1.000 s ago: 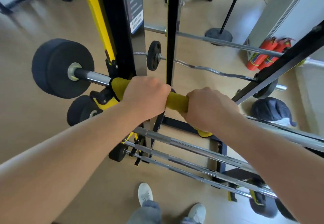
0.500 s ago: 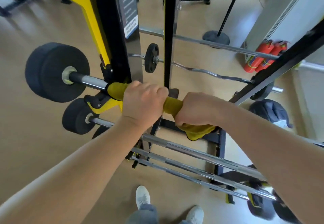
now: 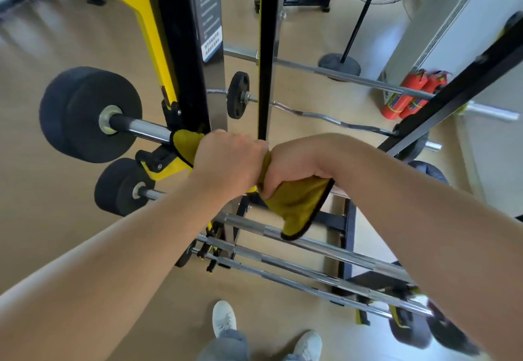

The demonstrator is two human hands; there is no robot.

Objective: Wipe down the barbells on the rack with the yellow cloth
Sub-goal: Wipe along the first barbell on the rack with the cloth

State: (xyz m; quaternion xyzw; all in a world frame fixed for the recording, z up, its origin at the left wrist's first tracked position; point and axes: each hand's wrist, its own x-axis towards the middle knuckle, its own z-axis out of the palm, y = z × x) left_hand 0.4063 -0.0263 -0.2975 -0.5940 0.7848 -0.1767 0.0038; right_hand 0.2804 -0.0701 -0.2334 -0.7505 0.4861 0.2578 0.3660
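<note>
Tan wooden flooring (image 3: 56,233) lay beneath both arms. Left hand (image 3: 229,162) and right hand (image 3: 294,162), side by side, each curled tight round the yellow cloth (image 3: 294,210), black-edged and wrapped over the racked barbell (image 3: 144,130). One corner dangled under the right hand. Below them ran three bare chrome bars (image 3: 339,253). Beyond the right hand stood two red extinguishers (image 3: 410,97).

The black-edged yellow cloth (image 3: 295,205) is wrapped round the shaft of the top barbell (image 3: 144,130), which carries black plates and lies across the black-and-yellow rack (image 3: 181,49). One cloth corner hangs loose. More chrome barbells (image 3: 325,249) lie below.
</note>
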